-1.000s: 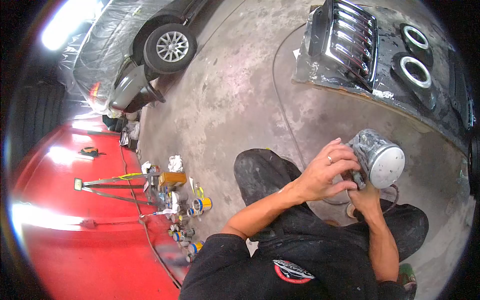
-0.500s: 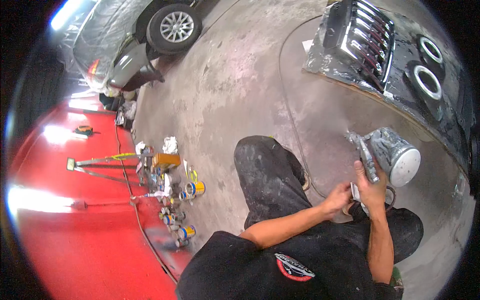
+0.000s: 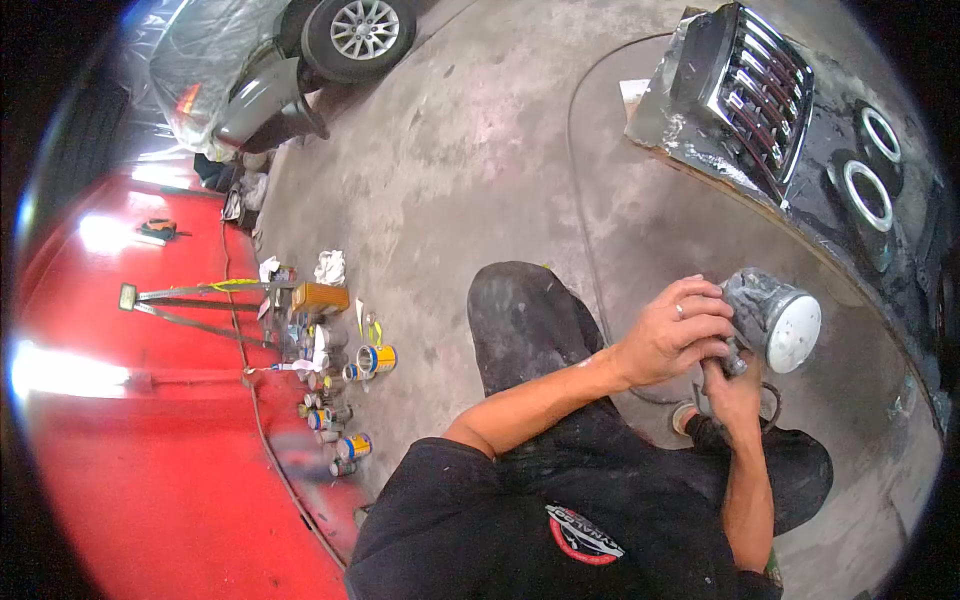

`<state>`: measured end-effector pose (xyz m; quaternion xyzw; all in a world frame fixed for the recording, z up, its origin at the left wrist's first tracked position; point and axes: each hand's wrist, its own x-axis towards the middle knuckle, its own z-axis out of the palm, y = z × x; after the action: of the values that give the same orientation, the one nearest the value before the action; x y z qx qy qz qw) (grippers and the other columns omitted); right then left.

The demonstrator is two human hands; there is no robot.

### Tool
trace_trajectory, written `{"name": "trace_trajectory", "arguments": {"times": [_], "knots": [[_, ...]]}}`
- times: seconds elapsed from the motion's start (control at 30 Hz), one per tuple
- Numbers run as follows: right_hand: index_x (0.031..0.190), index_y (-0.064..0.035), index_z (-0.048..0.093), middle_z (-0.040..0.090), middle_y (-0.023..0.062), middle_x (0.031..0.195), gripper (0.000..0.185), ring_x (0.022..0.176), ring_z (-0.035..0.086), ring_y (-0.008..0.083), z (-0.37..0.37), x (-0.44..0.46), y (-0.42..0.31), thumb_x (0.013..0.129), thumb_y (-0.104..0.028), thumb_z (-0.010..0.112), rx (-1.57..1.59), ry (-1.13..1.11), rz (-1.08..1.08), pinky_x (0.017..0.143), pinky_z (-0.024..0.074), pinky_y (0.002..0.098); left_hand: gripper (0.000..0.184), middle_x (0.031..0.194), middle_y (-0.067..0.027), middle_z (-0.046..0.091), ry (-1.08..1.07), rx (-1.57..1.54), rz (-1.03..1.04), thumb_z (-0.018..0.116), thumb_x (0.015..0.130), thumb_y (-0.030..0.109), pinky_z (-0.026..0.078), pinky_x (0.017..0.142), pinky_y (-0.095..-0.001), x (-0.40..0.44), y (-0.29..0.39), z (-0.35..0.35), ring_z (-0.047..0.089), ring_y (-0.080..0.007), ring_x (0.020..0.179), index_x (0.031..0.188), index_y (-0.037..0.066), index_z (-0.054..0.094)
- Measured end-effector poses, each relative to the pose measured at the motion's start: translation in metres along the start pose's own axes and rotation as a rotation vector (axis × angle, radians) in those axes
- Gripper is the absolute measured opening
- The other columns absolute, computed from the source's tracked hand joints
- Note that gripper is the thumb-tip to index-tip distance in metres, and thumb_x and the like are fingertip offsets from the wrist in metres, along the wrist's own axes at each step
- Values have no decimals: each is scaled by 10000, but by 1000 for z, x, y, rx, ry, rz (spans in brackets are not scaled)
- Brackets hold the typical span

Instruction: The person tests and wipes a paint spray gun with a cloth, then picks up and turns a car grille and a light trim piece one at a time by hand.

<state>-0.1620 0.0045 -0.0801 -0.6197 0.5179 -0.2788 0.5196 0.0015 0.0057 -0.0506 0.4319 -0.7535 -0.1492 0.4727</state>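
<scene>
A paint-smeared spray gun [image 3: 738,362] with a grey cup and a round white lid [image 3: 795,332] is held in front of me at the right. My right hand [image 3: 735,395] is closed around its handle from below. My left hand [image 3: 688,330], with a ring on one finger, has its fingers curled over the gun's body beside the cup. The nozzle is hidden behind that hand. An air hose [image 3: 580,200] lies on the floor, and a dark loop of hose [image 3: 772,405] shows below the gun.
A low covered surface at the upper right bears a chrome grille [image 3: 765,100] and two ring-shaped trims [image 3: 868,195]. Several paint cans [image 3: 376,359], an amber can [image 3: 320,297] and a stand [image 3: 190,299] are by the red wall [image 3: 150,480]. A car wheel [image 3: 365,30] is at the top.
My left hand has gone up from beside my right wrist onto the spray gun's body. The white piece seen by the hands no longer shows. The gun has shifted slightly left.
</scene>
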Motion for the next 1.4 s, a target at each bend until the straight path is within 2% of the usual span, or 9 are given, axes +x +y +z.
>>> {"name": "trace_trajectory", "arguments": {"times": [0.17,0.27,0.43,0.7,0.83,0.87,1.1,1.23,1.4], "knots": [[1074,40,563,619,188,1025,351,963,600,275,-4,-1,-11,783,-151,610,67,-106,125,823,454,359,287,962,-37,577,-87,-77,-23,738,661,105,382,970,-455,1,-2,0,534,-257,977,920,92,614],[1062,47,563,619,192,1015,351,954,600,275,-1,-3,-10,783,-158,620,-80,12,23,816,454,361,261,955,-47,552,-83,-33,-26,712,683,81,374,977,-455,-2,2,4,521,-261,973,922,89,608],[1064,51,558,610,201,1038,379,962,594,286,-6,-3,-19,787,-196,632,-65,-103,208,832,448,366,198,968,-59,522,-144,43,8,662,733,50,380,949,-442,-1,1,3,495,-269,986,918,87,604],[1104,52,532,597,213,1058,423,985,581,294,4,-7,-6,789,-210,636,-61,63,8,843,440,372,155,952,-67,534,-306,-346,-245,659,748,55,409,847,-366,19,4,-19,503,-270,966,893,66,606],[1104,51,527,595,205,1054,408,978,581,285,2,-2,2,787,-185,627,16,11,72,838,441,359,178,943,-70,538,-261,-295,-109,677,736,72,410,849,-365,17,-4,-8,507,-273,959,900,69,608],[1051,56,547,618,197,968,361,899,601,260,6,-4,3,775,-164,623,86,127,-33,780,456,357,186,944,-68,538,-235,-268,-49,681,732,78,408,854,-374,17,-4,-4,504,-278,959,904,71,609],[941,78,558,624,199,880,274,803,603,243,0,-1,6,776,-135,606,18,86,16,704,456,371,138,958,-57,470,-202,-122,94,665,735,117,356,954,-485,25,-2,2,451,-299,1027,843,91,582],[947,75,558,619,197,881,281,824,597,240,4,2,16,781,-147,607,71,54,142,712,455,361,134,972,-51,470,-191,-73,93,653,742,134,274,1024,-574,19,-9,7,444,-295,1054,839,97,568],[998,67,559,615,177,951,319,914,578,227,5,-1,13,783,-163,615,93,129,14,780,447,348,167,997,-67,494,-122,-15,48,654,738,131,284,1017,-561,10,1,15,455,-307,1077,877,92,570]]}}
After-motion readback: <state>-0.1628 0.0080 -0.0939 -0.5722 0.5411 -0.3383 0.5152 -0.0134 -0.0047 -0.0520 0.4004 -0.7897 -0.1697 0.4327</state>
